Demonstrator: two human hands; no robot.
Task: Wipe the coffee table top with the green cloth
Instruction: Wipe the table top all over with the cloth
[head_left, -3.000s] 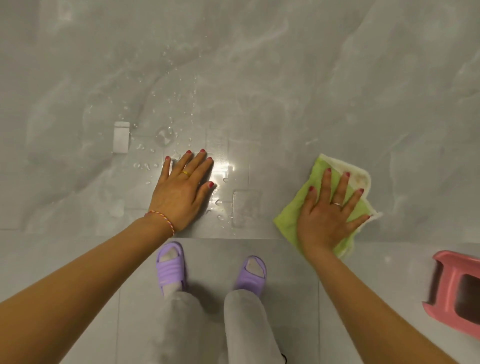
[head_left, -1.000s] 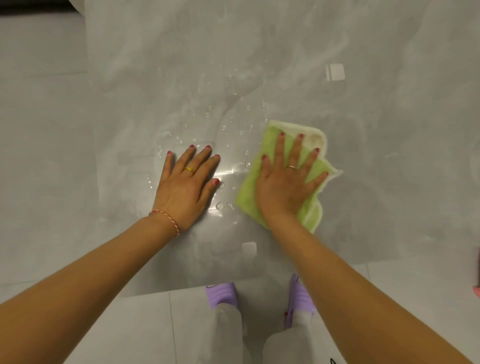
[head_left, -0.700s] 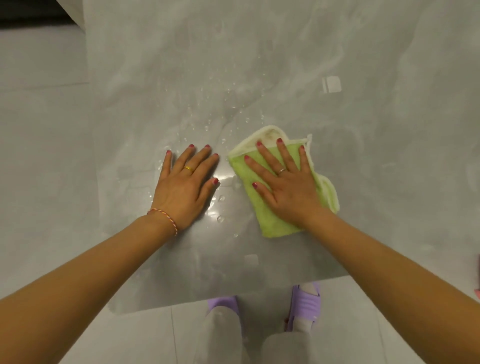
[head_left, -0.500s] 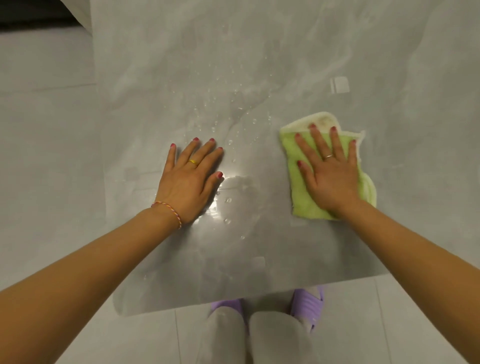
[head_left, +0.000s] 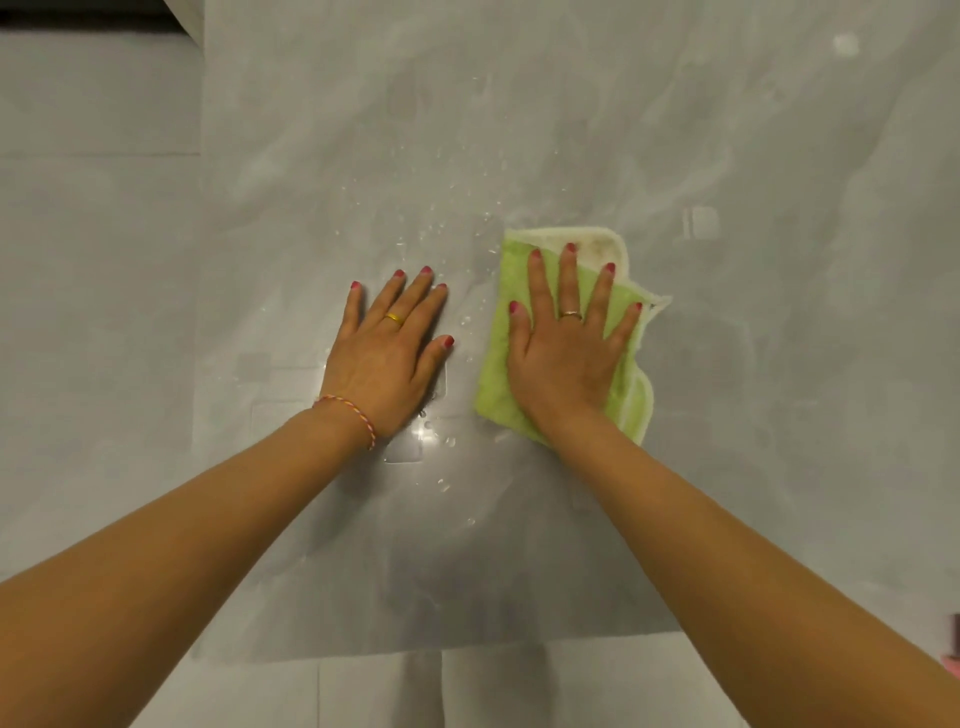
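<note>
The coffee table (head_left: 753, 415) has a glossy grey marble-look top that fills most of the view. A folded green cloth (head_left: 493, 374) with a cream edge lies flat on it near the middle. My right hand (head_left: 566, 353) presses down on the cloth, palm flat and fingers spread. My left hand (head_left: 389, 358) rests flat on the bare tabletop just left of the cloth, fingers apart, holding nothing. Water droplets (head_left: 441, 228) are scattered on the top beyond and between my hands.
The table's left edge (head_left: 201, 312) runs up the frame, with grey floor tiles (head_left: 93, 312) beyond it. The near edge (head_left: 467, 647) lies below my forearms. A sliver of a pink object (head_left: 953, 654) shows at the far right edge.
My right hand slid the cloth to the right, then back left close to my left hand. My left hand stayed planted. The view has shifted, hiding my feet.
</note>
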